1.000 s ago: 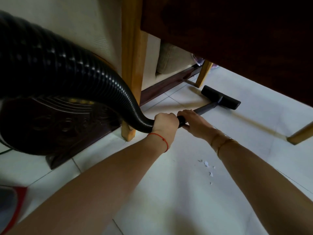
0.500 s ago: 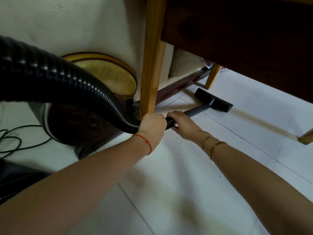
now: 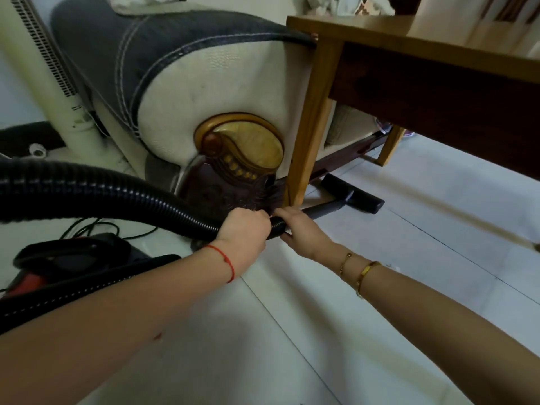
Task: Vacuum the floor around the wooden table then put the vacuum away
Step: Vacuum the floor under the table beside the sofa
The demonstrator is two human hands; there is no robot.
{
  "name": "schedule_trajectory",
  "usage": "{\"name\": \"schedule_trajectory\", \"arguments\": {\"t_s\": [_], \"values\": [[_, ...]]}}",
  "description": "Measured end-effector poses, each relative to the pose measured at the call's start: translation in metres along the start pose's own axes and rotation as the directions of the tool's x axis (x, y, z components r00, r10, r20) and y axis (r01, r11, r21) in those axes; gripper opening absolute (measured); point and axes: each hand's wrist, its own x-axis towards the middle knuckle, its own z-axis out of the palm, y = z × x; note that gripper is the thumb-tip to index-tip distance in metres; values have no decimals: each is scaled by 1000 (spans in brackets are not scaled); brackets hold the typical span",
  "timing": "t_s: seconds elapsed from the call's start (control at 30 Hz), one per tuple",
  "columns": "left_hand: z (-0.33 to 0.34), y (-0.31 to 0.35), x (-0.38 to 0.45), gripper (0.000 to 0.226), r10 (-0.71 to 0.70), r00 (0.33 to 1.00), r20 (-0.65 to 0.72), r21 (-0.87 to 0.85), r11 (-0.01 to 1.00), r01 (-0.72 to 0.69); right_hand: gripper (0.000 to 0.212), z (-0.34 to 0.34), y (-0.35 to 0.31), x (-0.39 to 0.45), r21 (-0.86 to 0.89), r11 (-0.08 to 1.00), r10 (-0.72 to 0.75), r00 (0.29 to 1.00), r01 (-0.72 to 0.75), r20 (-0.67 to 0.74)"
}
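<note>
Vacuum floor head point(image 3: 352, 193) lies flat on the white tiled floor point(image 3: 380, 287) beneath the wooden table point(image 3: 380, 33), just beside the near table leg point(image 3: 309, 127). Grey wand point(image 3: 324, 208) slopes back to the black ribbed hose point(image 3: 131, 197). Left hand point(image 3: 244, 226) grips the hose end; right hand point(image 3: 301, 229) grips the wand joint. Vacuum body point(image 3: 67, 258) sits at left, near the sofa arm point(image 3: 204, 83).

Left hand point(image 3: 244, 226) gripping the ribbed black vacuum hose point(image 3: 122, 194), right hand point(image 3: 301, 229) curled round the grey wand point(image 3: 324, 208) just ahead, floor nozzle point(image 3: 355, 194) flat on white tiles point(image 3: 321, 331) beneath the wooden table point(image 3: 380, 33), sofa arm point(image 3: 204, 92) beside the table leg point(image 3: 309, 127), vacuum body point(image 3: 67, 258) at lower left
</note>
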Motion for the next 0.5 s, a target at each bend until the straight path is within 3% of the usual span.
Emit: {"name": "schedule_trajectory", "arguments": {"t_s": [0.3, 0.5], "values": [[-8, -30, -54, 26, 10, 1000, -2, 32, 999, -10, 28, 22, -54, -11, 44, 999, -8, 995, 12, -104], [-6, -27, -48, 27, -15, 1000, -1, 16, 1000, 15, 25, 22, -46, -8, 19, 1000, -14, 994, 16, -105]]}}
